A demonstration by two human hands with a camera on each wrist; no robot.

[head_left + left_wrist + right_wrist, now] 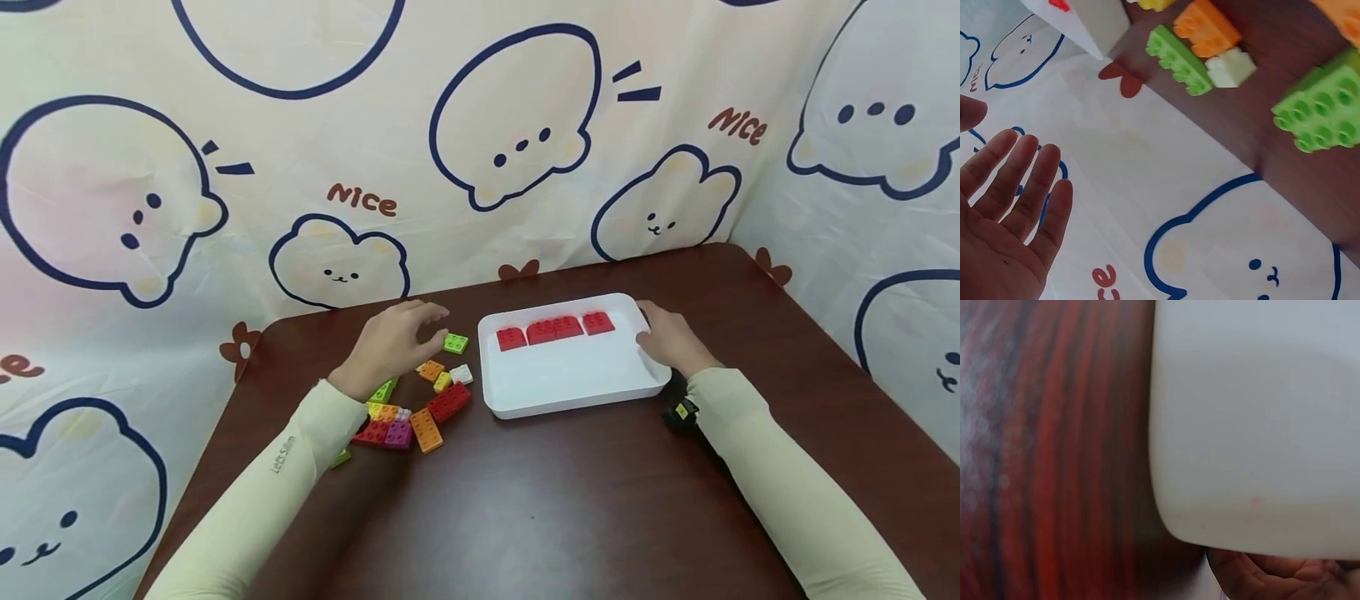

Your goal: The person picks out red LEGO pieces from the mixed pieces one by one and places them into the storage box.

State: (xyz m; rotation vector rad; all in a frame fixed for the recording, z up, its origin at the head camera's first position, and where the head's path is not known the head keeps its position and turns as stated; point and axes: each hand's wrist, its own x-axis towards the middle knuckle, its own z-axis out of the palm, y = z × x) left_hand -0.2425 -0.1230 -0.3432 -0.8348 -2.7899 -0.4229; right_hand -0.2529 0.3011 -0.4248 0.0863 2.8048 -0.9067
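My right hand (673, 340) grips the right side of a white tray (566, 379), its thumb over the rim. In the right wrist view, curled fingers (1291, 581) show beside the tray wall. A row of red building blocks (555, 330) lies along the tray's far side. My left hand (392, 348) is held over the loose blocks left of the tray, fingers relaxed and holding nothing. Nearest to its fingertips is a lime green block (455, 343). In the left wrist view the palm and spread fingers (1047, 219) are bare.
Loose blocks lie between the left forearm and the tray: an orange block (426, 430), a red block (450, 403), a white block (461, 375) and several others, some partly hidden by the sleeve. A patterned cloth (465, 233) hangs behind the brown table (525, 500).
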